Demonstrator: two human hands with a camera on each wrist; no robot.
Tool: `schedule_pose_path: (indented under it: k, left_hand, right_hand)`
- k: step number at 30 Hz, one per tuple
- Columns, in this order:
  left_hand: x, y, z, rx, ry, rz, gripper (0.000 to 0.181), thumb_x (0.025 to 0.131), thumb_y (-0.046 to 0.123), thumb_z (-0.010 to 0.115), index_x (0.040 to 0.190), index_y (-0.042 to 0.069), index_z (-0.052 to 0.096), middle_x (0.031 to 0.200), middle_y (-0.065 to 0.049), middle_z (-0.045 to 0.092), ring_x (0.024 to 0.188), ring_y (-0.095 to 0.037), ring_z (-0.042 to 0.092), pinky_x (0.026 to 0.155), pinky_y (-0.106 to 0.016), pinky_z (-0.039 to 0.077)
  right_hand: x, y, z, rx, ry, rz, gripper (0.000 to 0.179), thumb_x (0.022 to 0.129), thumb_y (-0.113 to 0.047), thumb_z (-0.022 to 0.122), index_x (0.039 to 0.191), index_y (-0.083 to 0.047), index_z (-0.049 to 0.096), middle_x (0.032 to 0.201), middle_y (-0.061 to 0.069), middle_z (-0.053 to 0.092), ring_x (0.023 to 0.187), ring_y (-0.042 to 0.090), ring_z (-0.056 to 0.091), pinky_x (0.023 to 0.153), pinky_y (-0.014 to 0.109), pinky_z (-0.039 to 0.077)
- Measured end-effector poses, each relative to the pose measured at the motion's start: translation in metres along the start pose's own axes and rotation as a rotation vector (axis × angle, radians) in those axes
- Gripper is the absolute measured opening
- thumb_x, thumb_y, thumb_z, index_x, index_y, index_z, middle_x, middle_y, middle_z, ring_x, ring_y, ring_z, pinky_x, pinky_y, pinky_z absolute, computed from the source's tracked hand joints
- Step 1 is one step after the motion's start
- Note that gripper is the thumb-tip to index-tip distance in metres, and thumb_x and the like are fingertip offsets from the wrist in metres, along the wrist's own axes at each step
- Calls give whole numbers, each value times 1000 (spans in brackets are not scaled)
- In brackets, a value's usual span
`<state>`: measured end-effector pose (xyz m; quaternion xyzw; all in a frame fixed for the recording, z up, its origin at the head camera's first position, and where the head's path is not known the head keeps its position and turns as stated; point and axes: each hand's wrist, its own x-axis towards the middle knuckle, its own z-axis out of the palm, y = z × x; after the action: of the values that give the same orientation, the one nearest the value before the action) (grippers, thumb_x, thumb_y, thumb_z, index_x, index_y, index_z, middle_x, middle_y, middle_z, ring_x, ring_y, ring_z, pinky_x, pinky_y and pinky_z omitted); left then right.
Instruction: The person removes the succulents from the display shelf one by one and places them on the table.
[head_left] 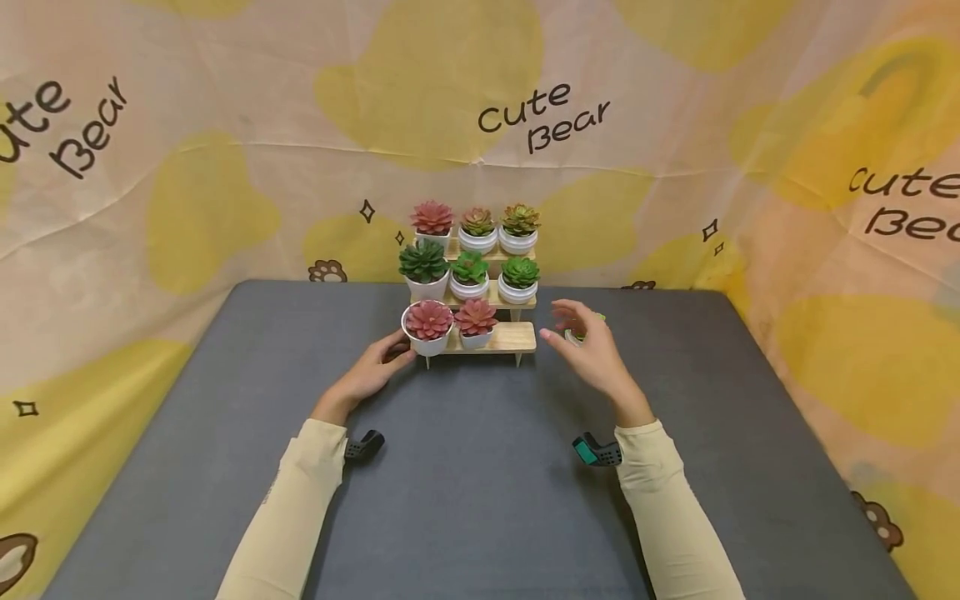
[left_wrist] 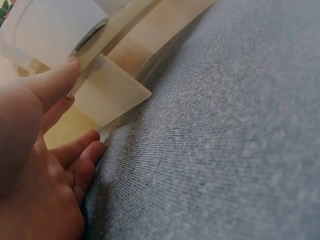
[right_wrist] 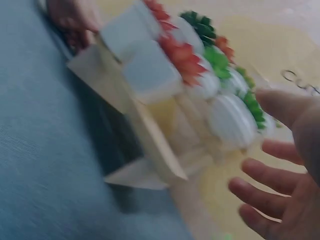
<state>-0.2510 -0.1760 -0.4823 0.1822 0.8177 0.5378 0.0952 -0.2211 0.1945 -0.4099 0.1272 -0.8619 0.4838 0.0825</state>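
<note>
A three-tier wooden plant stand carries several small artificial succulents in white pots. On its lowest tier sit a pink succulent at the left end and a smaller pink succulent beside it; the right part of that tier is bare wood. My left hand pinches the left end of the lowest tier, thumb tip against the board in the left wrist view. Off the stand's right side, my right hand has its fingers spread. A green succulent is mostly hidden behind it.
Green succulents fill the middle tier, and pink and yellowish ones the top tier. A grey cloth covers the table. Behind and along both sides hangs a yellow-patterned curtain, close to the stand's back.
</note>
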Motion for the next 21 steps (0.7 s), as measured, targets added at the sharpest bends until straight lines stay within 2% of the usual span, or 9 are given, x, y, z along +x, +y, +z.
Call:
schedule_pose_path:
  k: [2,5,10,16,21]
  left_hand:
    - [0,0,0,-1,4,-6,60,106,15,53,159,1,29,154,-30,43,141,-47,43,116,-59,34]
    - [1,0,-1,2,7,-6,60,106,17,53,159,2,30,153,-29,44,140,-45,45,115,-58,35]
    - [1,-3,-2,12,13,-1,60,105,17,54,158,1,32,152,-29,46,138,-45,47,113,-56,37]
    - [-1,-5,1,2,7,-7,61,105,18,55,159,2,30,153,-28,45,139,-45,46,113,-57,37]
    - [0,-5,1,-13,11,-10,62,105,17,55,160,4,29,153,-28,45,139,-44,46,114,-57,36]
  right_hand:
    - [1,-2,10,-9,-88,-4,53,97,-21,70,144,-5,51,140,23,58,124,41,59,105,59,43]
    - [5,-5,24,-2,-146,-1,56,96,-24,71,145,-6,51,142,22,58,130,39,56,109,60,40]
    - [14,-11,44,39,-172,-19,60,94,-22,74,147,-5,50,143,21,58,136,37,52,113,61,36]
    - [21,-9,66,142,-188,-48,60,89,-8,77,143,1,52,138,24,62,131,37,57,113,52,42]
    - [27,-9,77,202,-184,-36,59,89,-3,76,143,2,51,137,24,62,132,35,58,112,46,44]
